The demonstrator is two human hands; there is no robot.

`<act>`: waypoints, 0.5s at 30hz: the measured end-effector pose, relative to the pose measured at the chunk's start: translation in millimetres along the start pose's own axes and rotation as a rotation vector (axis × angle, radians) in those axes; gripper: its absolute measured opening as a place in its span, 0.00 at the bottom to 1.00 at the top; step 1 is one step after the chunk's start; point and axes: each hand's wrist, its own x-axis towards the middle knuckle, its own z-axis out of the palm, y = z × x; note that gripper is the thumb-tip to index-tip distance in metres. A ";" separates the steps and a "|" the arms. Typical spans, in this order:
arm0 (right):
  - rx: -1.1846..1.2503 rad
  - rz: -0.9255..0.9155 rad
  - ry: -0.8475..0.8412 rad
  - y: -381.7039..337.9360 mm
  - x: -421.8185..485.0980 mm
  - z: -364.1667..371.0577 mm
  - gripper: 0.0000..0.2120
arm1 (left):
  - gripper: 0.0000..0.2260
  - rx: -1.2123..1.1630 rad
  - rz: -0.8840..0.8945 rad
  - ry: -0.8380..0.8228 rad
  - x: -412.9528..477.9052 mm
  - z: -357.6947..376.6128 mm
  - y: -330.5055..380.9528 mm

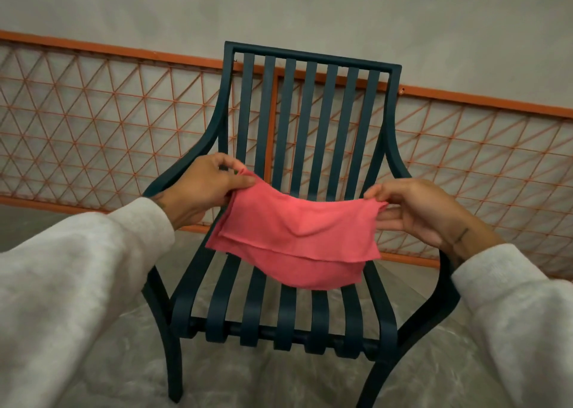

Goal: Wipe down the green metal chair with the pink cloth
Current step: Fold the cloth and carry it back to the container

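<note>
While the left hand (201,187) and right hand (415,209) only pinch the pink cloth's (294,237) top corners, its doubled layers could slip loose onto the green metal chair (313,122) below them.

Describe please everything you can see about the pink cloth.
The pink cloth looks like thin, soft fabric, folded over so two layers hang with uneven lower edges. It is held up in front of the chair, sagging in the middle. The left hand pinches one upper corner and the right hand the other.
</note>
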 end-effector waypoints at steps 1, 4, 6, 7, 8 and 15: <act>0.023 -0.010 -0.069 -6.6 -2.8 5.7 0.12 | 0.10 0.009 0.038 -0.010 -1.2 4.5 6.3; -0.052 -0.052 -0.231 -22.7 -8.2 22.9 0.14 | 0.08 0.013 0.139 -0.056 -5.3 20.6 18.6; -0.176 -0.076 -0.259 -30.1 -10.4 34.9 0.10 | 0.08 0.020 0.201 -0.102 -10.7 31.2 24.0; -0.225 -0.091 -0.257 -32.6 -9.7 41.2 0.08 | 0.09 0.022 0.223 -0.126 -12.4 35.3 25.8; -0.260 -0.109 -0.245 -33.9 -8.5 46.4 0.07 | 0.09 0.029 0.238 -0.146 -14.5 38.9 27.4; -0.363 -0.191 -0.175 -31.9 -1.5 67.9 0.10 | 0.07 0.000 0.254 -0.172 -20.1 49.9 26.8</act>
